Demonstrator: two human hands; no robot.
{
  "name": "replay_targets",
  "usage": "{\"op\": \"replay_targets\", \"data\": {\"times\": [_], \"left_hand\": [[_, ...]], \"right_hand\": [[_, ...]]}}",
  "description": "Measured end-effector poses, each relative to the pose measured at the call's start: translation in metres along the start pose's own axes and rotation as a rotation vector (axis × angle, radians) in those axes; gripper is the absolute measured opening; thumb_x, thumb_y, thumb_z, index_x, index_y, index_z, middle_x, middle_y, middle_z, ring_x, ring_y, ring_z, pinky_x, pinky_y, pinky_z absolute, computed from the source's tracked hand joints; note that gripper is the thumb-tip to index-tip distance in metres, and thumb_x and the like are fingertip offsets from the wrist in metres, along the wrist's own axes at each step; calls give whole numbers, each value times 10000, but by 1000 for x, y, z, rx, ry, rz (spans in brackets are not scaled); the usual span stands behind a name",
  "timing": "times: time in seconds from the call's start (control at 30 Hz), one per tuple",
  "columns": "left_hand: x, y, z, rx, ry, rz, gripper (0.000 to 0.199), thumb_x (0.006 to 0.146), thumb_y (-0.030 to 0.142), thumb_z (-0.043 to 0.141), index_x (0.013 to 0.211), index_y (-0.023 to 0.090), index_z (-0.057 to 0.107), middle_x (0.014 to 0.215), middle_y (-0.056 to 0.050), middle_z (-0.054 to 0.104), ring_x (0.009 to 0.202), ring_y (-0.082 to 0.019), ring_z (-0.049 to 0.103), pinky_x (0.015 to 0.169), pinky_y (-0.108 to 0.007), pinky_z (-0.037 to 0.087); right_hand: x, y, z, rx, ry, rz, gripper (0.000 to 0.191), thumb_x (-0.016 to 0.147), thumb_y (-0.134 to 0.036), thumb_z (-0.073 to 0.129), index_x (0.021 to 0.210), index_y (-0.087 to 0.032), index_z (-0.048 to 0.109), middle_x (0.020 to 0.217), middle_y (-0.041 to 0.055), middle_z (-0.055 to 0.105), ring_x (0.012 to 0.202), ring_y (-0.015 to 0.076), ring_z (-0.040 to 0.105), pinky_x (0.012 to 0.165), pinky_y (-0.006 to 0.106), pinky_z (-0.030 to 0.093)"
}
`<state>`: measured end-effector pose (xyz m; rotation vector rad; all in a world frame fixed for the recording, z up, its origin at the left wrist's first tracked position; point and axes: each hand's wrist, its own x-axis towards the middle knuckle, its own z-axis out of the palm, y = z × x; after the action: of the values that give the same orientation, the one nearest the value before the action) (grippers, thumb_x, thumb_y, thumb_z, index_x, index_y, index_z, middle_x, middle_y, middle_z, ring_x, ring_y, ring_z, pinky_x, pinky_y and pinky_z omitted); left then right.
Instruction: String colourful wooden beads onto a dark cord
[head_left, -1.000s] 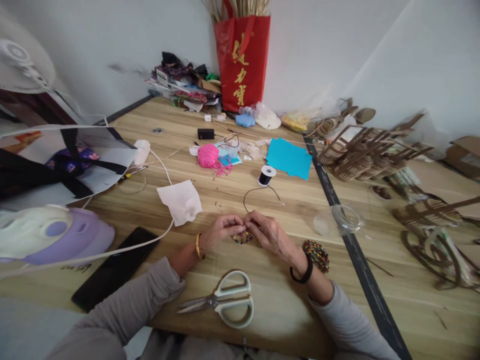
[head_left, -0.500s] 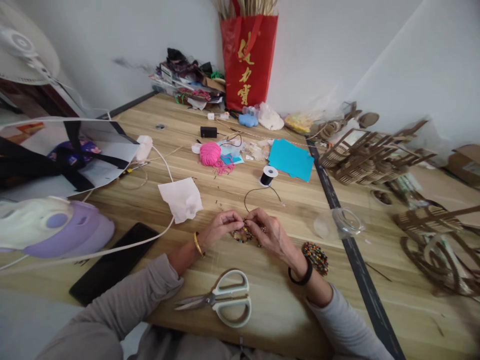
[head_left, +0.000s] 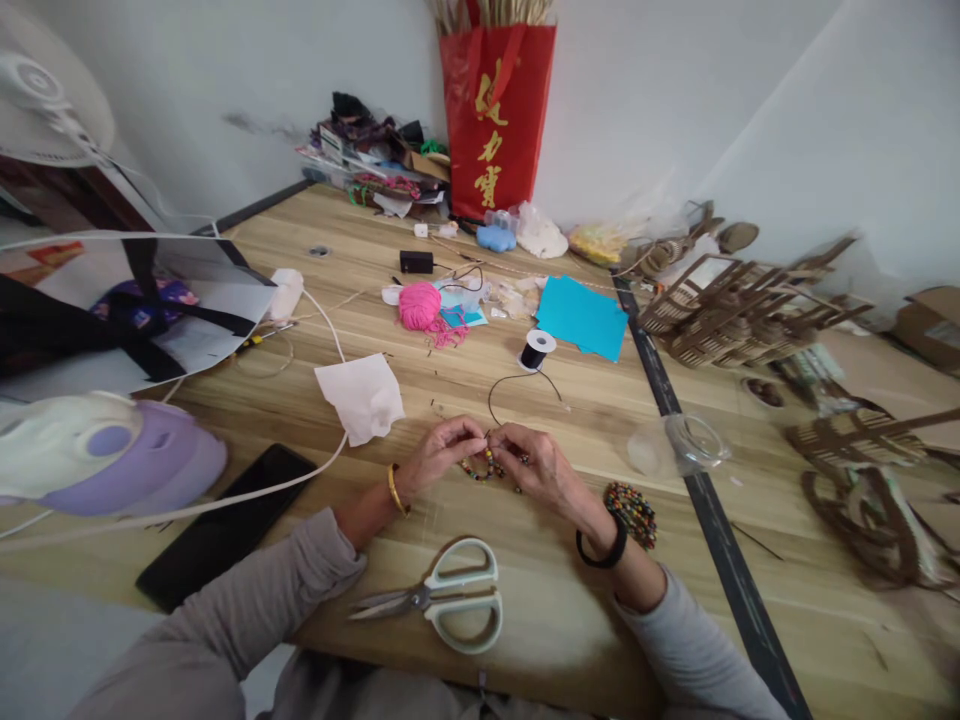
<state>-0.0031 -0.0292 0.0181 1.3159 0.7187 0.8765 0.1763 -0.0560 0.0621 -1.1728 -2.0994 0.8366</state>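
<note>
Both hands meet over the wooden table, pinching at a strand of colourful beads (head_left: 478, 474) that hangs below the fingertips. My left hand (head_left: 442, 452) is closed, thumb against forefinger, at the strand's upper end. Fingers of my right hand (head_left: 536, 462) are also pinched there, and a few beads show beneath them. A thin black cord (head_left: 491, 395) runs from between the hands toward a white spool of black cord (head_left: 535, 350). Exactly which bit each fingertip grips is too small to see. Beside my right wrist lies a coiled beaded strand (head_left: 631, 514).
Scissors with pale handles (head_left: 465, 595) lie near the front edge. At left are a black phone (head_left: 225, 525), white tissue (head_left: 361, 397) and a white cable (head_left: 247, 497). Pink yarn (head_left: 420, 306) and blue sheets (head_left: 581, 316) lie farther back; woven brown pieces (head_left: 739, 315) crowd the right.
The hands stay almost in place, with a slightly wider gap between the fingertips. The bead loop below them has shifted a little left and shows a more open curve.
</note>
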Motion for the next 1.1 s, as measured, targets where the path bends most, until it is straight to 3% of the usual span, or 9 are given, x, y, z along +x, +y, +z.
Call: {"op": "replay_targets", "data": {"times": [0.27,0.5,0.77,1.1], "left_hand": [[0,2,-2,-11,-46,33,244,787,363,643,769,127,582,752,-13,552,723,-122,503,683,-248,405],[-1,4,-7,-18,-65,-79,288,776,409,642,789,134,557,743,-10,544,697,-116,516,616,-223,422],[1,-1,-7,65,-72,-91,296,753,405,665,764,121,582,715,-20,565,672,-112,500,612,-231,394],[0,0,-2,167,-160,-156,313,759,429,639,753,123,574,669,-15,562,611,-109,512,555,-218,390]], "right_hand": [[-2,0,-3,-34,-25,-16,134,897,-175,475,828,-157,589,701,-2,591,619,102,494,599,216,374],[-2,-1,-11,-111,-20,-117,135,918,-147,470,911,-168,603,840,52,632,750,137,575,686,243,438],[-5,-14,-23,-408,-34,-127,188,960,-163,390,884,-170,562,813,51,556,699,139,527,638,248,398],[-6,-16,-20,-503,-83,-206,173,959,-140,387,897,-165,547,856,60,531,738,149,492,649,250,365]]}}
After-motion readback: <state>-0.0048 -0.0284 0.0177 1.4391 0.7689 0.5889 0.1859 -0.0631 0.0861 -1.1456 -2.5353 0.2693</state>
